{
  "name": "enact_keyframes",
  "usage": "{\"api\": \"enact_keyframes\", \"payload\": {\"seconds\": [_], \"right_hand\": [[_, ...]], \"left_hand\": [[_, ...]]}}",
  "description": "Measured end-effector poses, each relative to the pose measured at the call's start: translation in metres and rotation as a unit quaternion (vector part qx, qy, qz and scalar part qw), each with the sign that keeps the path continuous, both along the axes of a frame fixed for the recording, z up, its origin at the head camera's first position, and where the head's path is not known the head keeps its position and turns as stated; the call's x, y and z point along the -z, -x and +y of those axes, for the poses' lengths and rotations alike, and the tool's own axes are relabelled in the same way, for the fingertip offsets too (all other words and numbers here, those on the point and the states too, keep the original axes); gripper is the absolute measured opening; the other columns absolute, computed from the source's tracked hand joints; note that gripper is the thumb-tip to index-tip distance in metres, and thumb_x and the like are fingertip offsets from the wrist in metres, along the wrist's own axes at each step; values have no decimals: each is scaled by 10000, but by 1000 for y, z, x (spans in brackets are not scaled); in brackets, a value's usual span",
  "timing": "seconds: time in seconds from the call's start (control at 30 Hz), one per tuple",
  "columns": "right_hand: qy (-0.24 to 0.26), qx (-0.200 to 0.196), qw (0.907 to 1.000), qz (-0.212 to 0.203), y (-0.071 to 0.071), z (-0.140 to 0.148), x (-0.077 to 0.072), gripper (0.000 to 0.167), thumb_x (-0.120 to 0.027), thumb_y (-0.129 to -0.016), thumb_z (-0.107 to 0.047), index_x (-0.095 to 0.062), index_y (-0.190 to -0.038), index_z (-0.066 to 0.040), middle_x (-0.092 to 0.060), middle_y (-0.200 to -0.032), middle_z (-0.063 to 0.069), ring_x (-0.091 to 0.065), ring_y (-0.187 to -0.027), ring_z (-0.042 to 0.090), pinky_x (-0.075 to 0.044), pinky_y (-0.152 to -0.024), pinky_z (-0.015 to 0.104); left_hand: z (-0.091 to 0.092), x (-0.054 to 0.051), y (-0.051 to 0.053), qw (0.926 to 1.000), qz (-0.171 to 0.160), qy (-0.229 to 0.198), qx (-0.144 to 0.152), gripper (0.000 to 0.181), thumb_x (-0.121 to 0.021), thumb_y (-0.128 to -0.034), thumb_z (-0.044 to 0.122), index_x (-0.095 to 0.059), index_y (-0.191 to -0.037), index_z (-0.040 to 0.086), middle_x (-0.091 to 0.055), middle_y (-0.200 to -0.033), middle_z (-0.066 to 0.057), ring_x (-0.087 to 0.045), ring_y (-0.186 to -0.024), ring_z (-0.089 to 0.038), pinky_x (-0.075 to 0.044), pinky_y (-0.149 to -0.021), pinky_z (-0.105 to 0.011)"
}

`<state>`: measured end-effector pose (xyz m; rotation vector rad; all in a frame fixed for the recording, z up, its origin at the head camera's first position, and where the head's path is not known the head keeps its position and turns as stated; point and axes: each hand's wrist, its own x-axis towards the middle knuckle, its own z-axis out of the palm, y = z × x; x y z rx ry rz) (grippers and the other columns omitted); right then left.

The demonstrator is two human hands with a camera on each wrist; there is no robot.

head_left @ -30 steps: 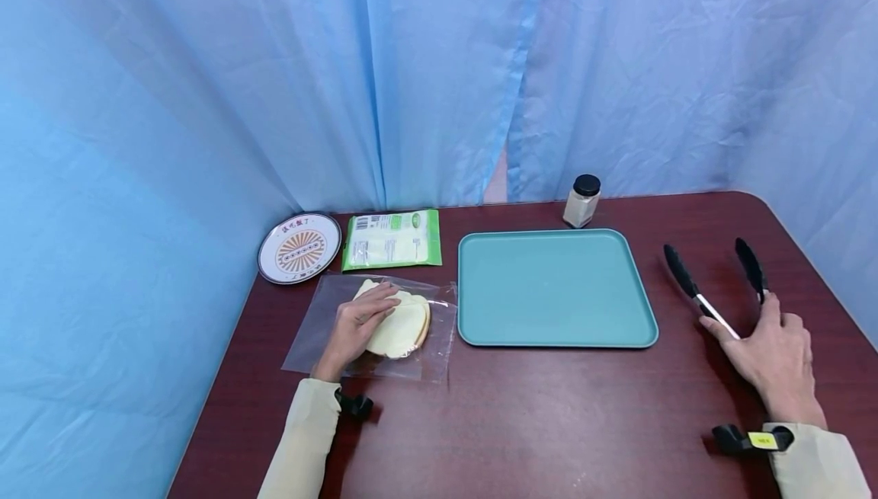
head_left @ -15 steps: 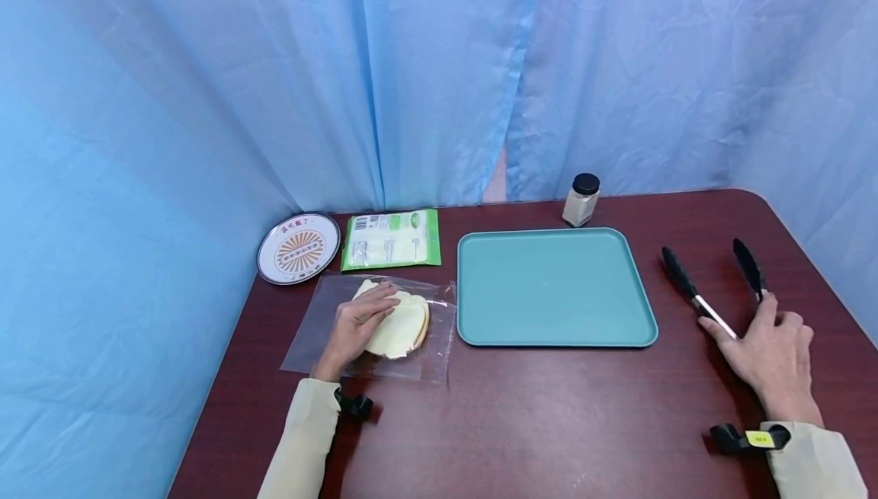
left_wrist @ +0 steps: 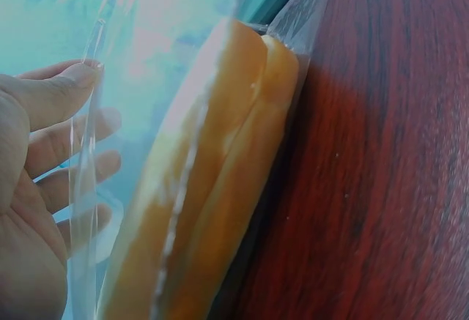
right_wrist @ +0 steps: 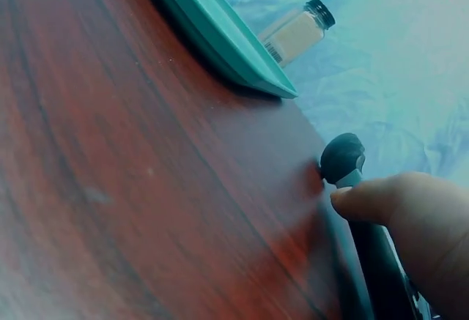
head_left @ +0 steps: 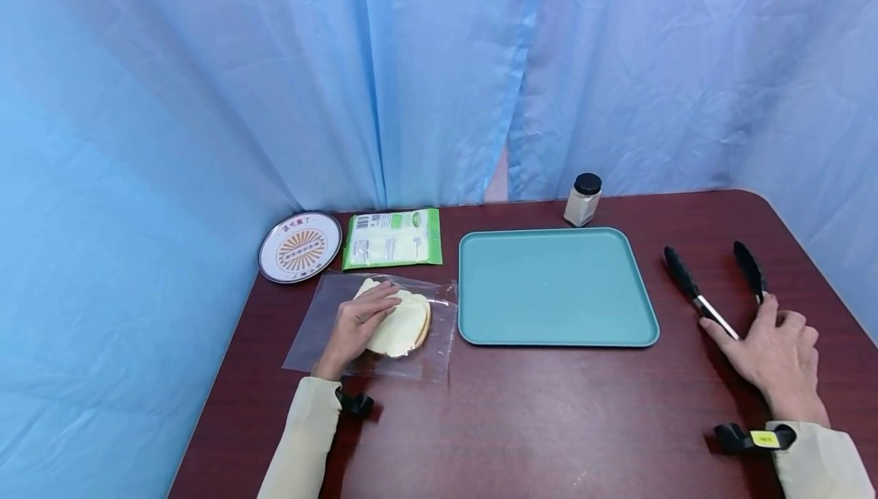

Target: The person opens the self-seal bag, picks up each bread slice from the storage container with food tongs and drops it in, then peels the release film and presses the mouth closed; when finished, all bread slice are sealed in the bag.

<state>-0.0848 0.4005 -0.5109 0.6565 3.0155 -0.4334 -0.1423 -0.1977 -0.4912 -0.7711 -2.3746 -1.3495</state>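
Observation:
My left hand [head_left: 357,327] is over a clear plastic bag [head_left: 312,343] holding slices of bread [head_left: 401,329] with a pale face and golden crust. In the left wrist view, the thumb and forefinger of the left hand [left_wrist: 44,144] pinch a fold of the film beside the stacked bread [left_wrist: 212,159]. On the right side of the table, my right hand [head_left: 775,354] holds a pair of black-tipped tongs [head_left: 682,274] with its arms spread wide. The thumb lies along one arm of the tongs; the other fingers are mostly hidden in the right wrist view.
A teal tray [head_left: 549,286] stands between the hands, with a black-lidded jar [head_left: 583,200] behind it. A green-edged packet [head_left: 392,240] and a patterned plate [head_left: 300,247] are at the back left. Blue curtains [head_left: 439,80] enclose the table [head_left: 549,423].

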Motion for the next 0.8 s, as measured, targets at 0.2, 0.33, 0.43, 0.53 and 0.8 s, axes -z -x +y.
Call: {"api": "enact_keyframes", "payload": {"seconds": [0.2,0.33,0.43,0.53,0.8], "right_hand": [[174,376,9991,46,1,-5,-9,1207,-478,-872,-766,5,-1545,111,-181,-1396,532,-281,-1170,706,-313,-853,777],[252,449,9981,342,5,-14,-19,1167,-455,-890,-751,2,-1554,94,-136,-1448,515,-232,-1228,725,-221,-904,828],[297,308,9976,543,10,-24,-27,1139,-452,-905,-732,-6,-1558,88,-118,-1469,505,-204,-1243,727,-179,-908,834],[364,104,9968,701,14,-34,-34,1118,-463,-914,-714,-16,-1565,76,-117,-1475,497,-186,-1249,716,-160,-895,814],[437,-479,9874,1444,23,-68,-42,983,-520,-944,-613,-112,-1589,6,-182,-1481,462,-219,-1248,680,-173,-877,787]], "left_hand": [[-4,8,4,10000,-44,23,-17,209,-715,-832,-103,-779,-1020,-39,-730,-1151,-246,-627,-1196,-475,-468,-1059,-540],[-5,8,4,10000,-21,85,-8,209,-719,-850,-63,-784,-1041,-8,-736,-1164,-215,-635,-1208,-442,-470,-1069,-511],[-4,7,4,9999,-30,122,-12,206,-719,-857,-50,-783,-1048,-8,-736,-1170,-208,-632,-1215,-438,-468,-1071,-511],[-3,7,4,9998,-51,200,-65,207,-723,-854,-46,-784,-1048,-5,-739,-1172,-198,-633,-1215,-437,-474,-1068,-513],[0,9,4,9997,-46,196,-124,207,-727,-818,-97,-779,-1012,-48,-733,-1143,-246,-627,-1190,-486,-462,-1064,-563]]}}
